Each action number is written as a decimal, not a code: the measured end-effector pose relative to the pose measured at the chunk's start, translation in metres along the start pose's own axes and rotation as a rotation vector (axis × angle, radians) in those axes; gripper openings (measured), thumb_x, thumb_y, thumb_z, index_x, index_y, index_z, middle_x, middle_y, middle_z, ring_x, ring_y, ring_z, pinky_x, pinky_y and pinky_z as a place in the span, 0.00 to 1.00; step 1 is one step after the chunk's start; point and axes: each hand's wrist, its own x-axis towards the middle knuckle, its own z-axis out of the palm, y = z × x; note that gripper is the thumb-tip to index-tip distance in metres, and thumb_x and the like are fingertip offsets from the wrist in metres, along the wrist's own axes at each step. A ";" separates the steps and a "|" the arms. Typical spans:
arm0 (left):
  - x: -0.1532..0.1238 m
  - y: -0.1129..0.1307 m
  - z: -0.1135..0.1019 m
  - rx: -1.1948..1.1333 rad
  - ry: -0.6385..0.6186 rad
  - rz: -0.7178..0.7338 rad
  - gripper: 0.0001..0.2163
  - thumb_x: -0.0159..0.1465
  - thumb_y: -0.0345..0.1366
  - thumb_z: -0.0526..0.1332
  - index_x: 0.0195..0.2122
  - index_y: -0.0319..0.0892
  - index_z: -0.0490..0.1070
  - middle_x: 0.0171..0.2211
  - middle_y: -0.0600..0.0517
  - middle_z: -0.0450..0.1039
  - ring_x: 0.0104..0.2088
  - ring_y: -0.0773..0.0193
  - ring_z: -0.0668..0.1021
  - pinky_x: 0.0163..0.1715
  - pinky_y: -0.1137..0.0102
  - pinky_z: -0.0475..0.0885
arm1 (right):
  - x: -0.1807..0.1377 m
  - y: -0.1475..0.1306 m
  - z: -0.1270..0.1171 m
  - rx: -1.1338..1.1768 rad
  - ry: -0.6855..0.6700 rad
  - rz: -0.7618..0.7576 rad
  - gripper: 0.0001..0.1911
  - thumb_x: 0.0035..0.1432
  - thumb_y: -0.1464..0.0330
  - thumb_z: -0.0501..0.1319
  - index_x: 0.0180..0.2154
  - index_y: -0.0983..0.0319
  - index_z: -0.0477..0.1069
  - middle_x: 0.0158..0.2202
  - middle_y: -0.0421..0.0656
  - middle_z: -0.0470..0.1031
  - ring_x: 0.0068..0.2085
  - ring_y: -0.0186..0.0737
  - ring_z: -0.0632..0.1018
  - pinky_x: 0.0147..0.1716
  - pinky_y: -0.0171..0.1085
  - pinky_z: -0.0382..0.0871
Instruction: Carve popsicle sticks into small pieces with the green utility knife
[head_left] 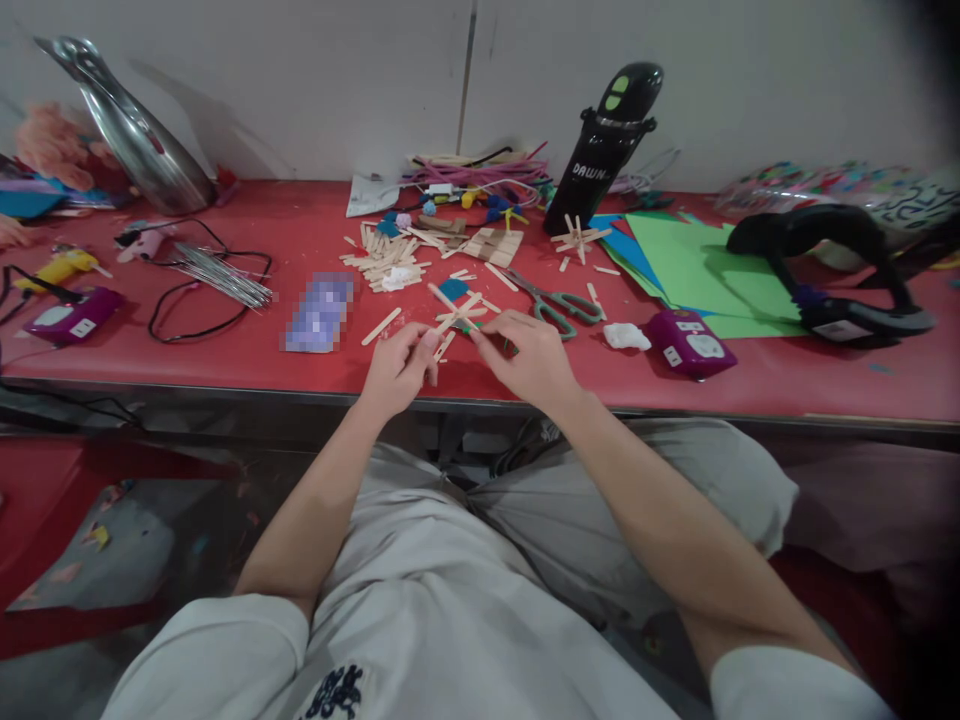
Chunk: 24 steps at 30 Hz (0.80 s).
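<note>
Between my two hands is a star of crossed wooden craft sticks (459, 314). My left hand (399, 368) pinches one stick of it between thumb and fingertips. My right hand (529, 358) has its fingers curled in at the star's right side, with thumb and fingertips close to another stick; a bit of green shows beside them. Just beyond the hands lie a blue paper scrap (454, 290) and scissors with grey-green handles (566, 308). One loose stick (382, 327) rests left of my left hand. A finished-looking stick star (580, 240) stands farther back.
Behind are a pile of craft sticks (382, 258), a black bottle (600, 150) and green paper sheets (705, 270). Purple boxes (690, 345) sit near the front edge of the red table (225, 362). A metal jug (139, 135), metal rods (223, 276) and a yellow glue gun (64, 270) are at left.
</note>
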 end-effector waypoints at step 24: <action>-0.001 -0.003 -0.001 0.078 -0.029 -0.020 0.15 0.68 0.47 0.55 0.47 0.43 0.72 0.17 0.58 0.69 0.19 0.69 0.73 0.22 0.74 0.68 | 0.012 0.046 -0.036 0.026 -0.258 0.224 0.17 0.61 0.56 0.60 0.30 0.60 0.78 0.27 0.42 0.78 0.28 0.39 0.73 0.31 0.38 0.63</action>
